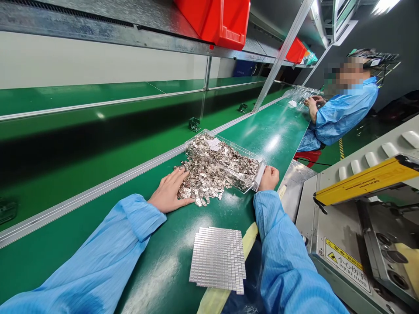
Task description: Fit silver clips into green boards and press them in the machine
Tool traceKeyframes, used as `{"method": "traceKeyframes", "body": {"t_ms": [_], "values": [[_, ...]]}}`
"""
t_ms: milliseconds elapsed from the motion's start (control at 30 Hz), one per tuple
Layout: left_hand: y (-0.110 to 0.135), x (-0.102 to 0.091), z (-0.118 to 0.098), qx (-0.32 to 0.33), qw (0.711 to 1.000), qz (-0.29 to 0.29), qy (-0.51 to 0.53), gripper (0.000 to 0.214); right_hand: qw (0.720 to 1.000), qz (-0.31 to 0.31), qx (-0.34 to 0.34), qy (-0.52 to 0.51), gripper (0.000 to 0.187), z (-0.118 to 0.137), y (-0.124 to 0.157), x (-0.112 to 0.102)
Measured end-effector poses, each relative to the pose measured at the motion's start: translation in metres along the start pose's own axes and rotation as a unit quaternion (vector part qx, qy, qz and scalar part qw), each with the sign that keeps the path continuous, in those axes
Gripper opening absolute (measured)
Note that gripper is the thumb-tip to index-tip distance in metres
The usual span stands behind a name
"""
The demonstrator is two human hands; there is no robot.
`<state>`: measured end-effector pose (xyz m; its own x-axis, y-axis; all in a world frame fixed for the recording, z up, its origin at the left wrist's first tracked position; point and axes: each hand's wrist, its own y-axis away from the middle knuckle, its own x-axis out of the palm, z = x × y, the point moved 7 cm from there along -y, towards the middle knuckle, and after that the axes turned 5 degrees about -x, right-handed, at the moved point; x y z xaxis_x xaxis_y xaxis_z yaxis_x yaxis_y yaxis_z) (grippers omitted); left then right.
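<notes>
A clear plastic tray (252, 153) is tipped on the green bench, and a heap of small shiny metal pieces (212, 172) spills out of it. My left hand (170, 192) lies flat with fingers spread against the left edge of the heap. My right hand (268, 178) is closed on the tray's near right corner. Nearer to me, between my blue sleeves, a flat sheet of the same metal pieces set in tight rows (218, 258) rests on the bench.
A grey press machine (360, 226) with a yellow guard bar and an "injure hand" label stands at my right. Another person in a blue coat (343, 111) works farther along the bench. Red bins (219, 19) hang on the shelf above. A conveyor belt (81, 131) runs behind the bench.
</notes>
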<state>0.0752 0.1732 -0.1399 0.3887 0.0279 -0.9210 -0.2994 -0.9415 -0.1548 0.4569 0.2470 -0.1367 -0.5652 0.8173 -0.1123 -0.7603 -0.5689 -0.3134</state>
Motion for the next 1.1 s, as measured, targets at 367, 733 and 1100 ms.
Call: {"method": "traceKeyframes", "body": {"t_ms": [367,733,1100], "values": [[-0.001,-0.002,-0.009,0.036,0.999,0.038,0.001,0.098,1.000,-0.006,0.002,-0.006,0.016,0.000,0.002,-0.001],[-0.002,-0.010,-0.005,0.011,0.999,0.003,0.053,0.087,1.000,-0.004,0.005,-0.015,0.017,-0.003,0.000,0.000],[-0.004,-0.015,0.014,-0.074,0.988,-0.050,0.123,0.076,1.000,-0.008,0.004,-0.009,0.011,0.001,0.001,-0.002]]}}
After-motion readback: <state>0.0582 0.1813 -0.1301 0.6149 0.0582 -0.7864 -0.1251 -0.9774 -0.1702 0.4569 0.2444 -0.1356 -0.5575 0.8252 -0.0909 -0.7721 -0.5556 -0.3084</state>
